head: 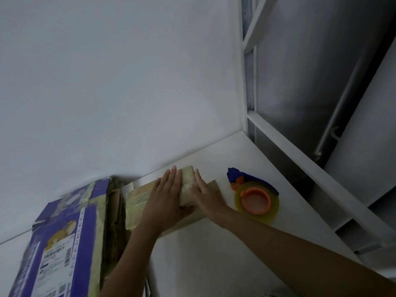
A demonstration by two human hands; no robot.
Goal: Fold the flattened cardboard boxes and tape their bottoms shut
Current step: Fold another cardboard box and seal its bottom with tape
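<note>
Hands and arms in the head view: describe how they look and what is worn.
The left hand and right hand are bare, without gloves. The left forearm and right forearm are uncovered to the frame's edge; no sleeve shows. No ring, watch, bracelet or marking is visible, though the picture is dim.

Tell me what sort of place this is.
Probably a packing corner: a white table against a bare wall, a tape dispenser beside a small cardboard box, and a purple box bearing a shipping label.
</note>
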